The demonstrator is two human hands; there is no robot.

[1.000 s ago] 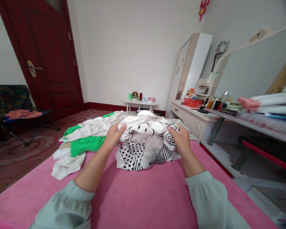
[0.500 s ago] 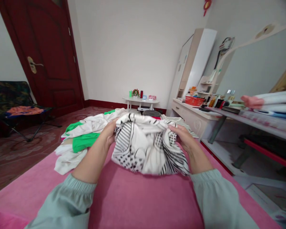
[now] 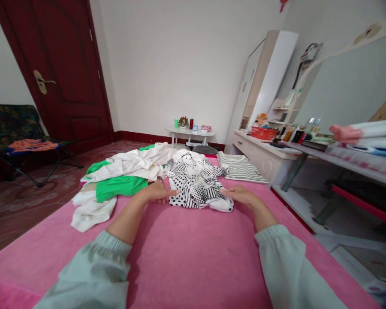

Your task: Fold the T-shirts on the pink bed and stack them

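A white garment with black stripes and polka dots (image 3: 197, 184) lies crumpled on the pink bed cover (image 3: 193, 257). At its near left corner, my left hand (image 3: 157, 192) is closed with curled fingers, the thumb along the cloth's edge. On the opposite side my right hand (image 3: 241, 194) pinches the near right edge between thumb and fingers. The fingertips of both hands are partly hidden. Just left of the garment is a loose heap with white clothes (image 3: 131, 162) and a green cloth (image 3: 120, 187). To its right a striped garment (image 3: 242, 167) lies flat.
A white dressing table (image 3: 257, 143) with a red basket (image 3: 263, 133) and bottles stands along the right side. Beyond the bed is a small white table (image 3: 190, 132). A folding chair (image 3: 16, 141) holding an orange cloth is at the left, near a dark red door (image 3: 54, 68).
The patterned garment, held up and spread between both hands before, has come down onto the bed farther away. Both hands have lowered to its near edge, and the striped garment shows more.
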